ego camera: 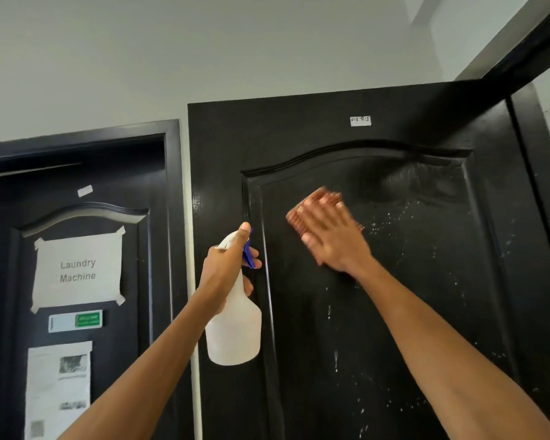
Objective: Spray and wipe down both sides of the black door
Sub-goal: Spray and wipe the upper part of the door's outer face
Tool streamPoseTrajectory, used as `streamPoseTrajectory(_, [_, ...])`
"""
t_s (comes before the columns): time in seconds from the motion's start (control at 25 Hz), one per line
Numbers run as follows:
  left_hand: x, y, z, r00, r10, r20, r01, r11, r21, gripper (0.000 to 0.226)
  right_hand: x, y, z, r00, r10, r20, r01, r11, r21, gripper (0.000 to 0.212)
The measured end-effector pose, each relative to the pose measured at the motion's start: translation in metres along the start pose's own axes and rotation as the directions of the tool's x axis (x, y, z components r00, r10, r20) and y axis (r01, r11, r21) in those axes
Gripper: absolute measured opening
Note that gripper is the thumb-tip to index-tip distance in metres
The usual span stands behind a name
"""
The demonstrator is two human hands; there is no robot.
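Black door (pixel 426 281) is standing open beside the laundry-room door (pixel 77 198), droplets speckling its raised panel. Left hand (pixel 224 274) is gripping the spray bottle (pixel 234 328) by the neck at the door's left edge, finger near the blue trigger (pixel 248 254), probably parked for re-spraying. Right hand (pixel 334 236), fingers flat, is pressing an orange cloth (pixel 302 211) near the panel's upper left corner, wiping.

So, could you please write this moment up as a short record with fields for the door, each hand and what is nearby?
door: black door, white spray droplets on its raised panel
right hand: right hand flat, pressing an orange cloth on the panel's upper part
left hand: left hand grips a white spray bottle, blue trigger
label: small white label near door top
nearby: second black door with Laundry Machine sign
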State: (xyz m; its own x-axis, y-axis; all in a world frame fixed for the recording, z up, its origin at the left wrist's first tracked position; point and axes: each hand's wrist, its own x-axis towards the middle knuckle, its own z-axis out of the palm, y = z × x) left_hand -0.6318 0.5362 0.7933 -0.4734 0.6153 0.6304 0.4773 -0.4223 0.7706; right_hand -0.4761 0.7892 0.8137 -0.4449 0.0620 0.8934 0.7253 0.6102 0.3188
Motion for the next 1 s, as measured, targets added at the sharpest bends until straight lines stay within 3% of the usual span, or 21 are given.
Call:
streamPoseTrajectory(0.08, [0.007, 0.005, 0.014, 1.000, 0.023, 0.002, -0.023, 1.000, -0.014, 0.043, 0.013, 0.038, -0.007, 0.936, 0.344, -0.074, -0.340, 0.939, 0.056, 0.066])
streamPoseTrajectory(0.16, [0.014, 0.007, 0.025, 0.999, 0.038, -0.009, -0.038, 0.998, -0.040, 0.046, 0.020, 0.054, -0.010, 0.758, 0.646, -0.087, -0.628, 0.760, 0.167, 0.068])
streamPoseTrajectory(0.2, [0.017, 0.008, 0.029, 0.999, 0.041, -0.018, -0.042, 0.998, -0.052, 0.049, 0.025, 0.049, -0.012, 0.682, 0.724, -0.100, -0.698, 0.686, 0.207, 0.069])
streamPoseTrajectory(0.24, [0.020, 0.010, 0.032, 0.999, 0.037, -0.030, -0.039, 0.998, -0.057, 0.053, 0.031, 0.038, -0.015, 0.667, 0.737, -0.111, -0.704, 0.672, 0.228, 0.070])
streamPoseTrajectory(0.32, [0.022, 0.011, 0.033, 0.998, 0.026, -0.055, -0.029, 0.998, -0.057, 0.058, 0.038, 0.010, -0.013, 0.822, 0.555, -0.130, -0.524, 0.826, 0.209, 0.071])
streamPoseTrajectory(0.4, [0.022, 0.012, 0.034, 0.997, 0.023, -0.076, -0.027, 0.998, -0.058, 0.061, 0.038, -0.017, -0.001, 0.978, 0.180, -0.110, -0.164, 0.977, 0.139, 0.071])
streamPoseTrajectory(0.44, [0.022, 0.012, 0.035, 0.995, 0.026, -0.094, -0.031, 0.998, -0.061, 0.061, 0.037, -0.025, 0.001, 0.997, -0.020, -0.073, 0.027, 0.995, 0.098, 0.071])
streamPoseTrajectory(0.52, [0.021, 0.014, 0.037, 0.991, 0.021, -0.131, -0.028, 0.998, -0.055, 0.061, 0.040, -0.030, 0.000, 0.949, -0.314, 0.009, 0.313, 0.949, 0.035, 0.068])
streamPoseTrajectory(0.6, [0.022, 0.018, 0.039, 0.989, 0.012, -0.148, -0.020, 0.998, -0.055, 0.061, 0.055, -0.018, -0.010, 0.924, -0.380, 0.051, 0.379, 0.925, 0.035, 0.064])
streamPoseTrajectory(0.64, [0.024, 0.021, 0.041, 0.989, 0.018, -0.146, -0.026, 0.998, -0.057, 0.062, 0.065, -0.006, -0.014, 0.943, -0.331, 0.031, 0.329, 0.943, 0.059, 0.062])
streamPoseTrajectory(0.72, [0.025, 0.024, 0.046, 0.992, 0.028, -0.124, -0.037, 0.997, -0.067, 0.062, 0.070, 0.027, -0.019, 0.994, -0.096, -0.041, 0.100, 0.989, 0.106, 0.062])
streamPoseTrajectory(0.8, [0.023, 0.023, 0.054, 0.994, 0.042, -0.098, -0.050, 0.995, -0.083, 0.060, 0.053, 0.072, -0.017, 0.976, 0.176, -0.128, -0.160, 0.979, 0.129, 0.063])
streamPoseTrajectory(0.92, [0.015, 0.016, 0.072, 0.997, 0.032, -0.073, -0.039, 0.994, -0.100, 0.059, 0.018, 0.116, -0.017, 0.804, 0.582, -0.123, -0.549, 0.805, 0.224, 0.062])
streamPoseTrajectory(1.0, [0.014, 0.014, 0.082, 0.997, 0.011, -0.073, -0.018, 0.995, -0.101, 0.061, 0.018, 0.114, -0.018, 0.686, 0.723, -0.086, -0.690, 0.683, 0.240, 0.063])
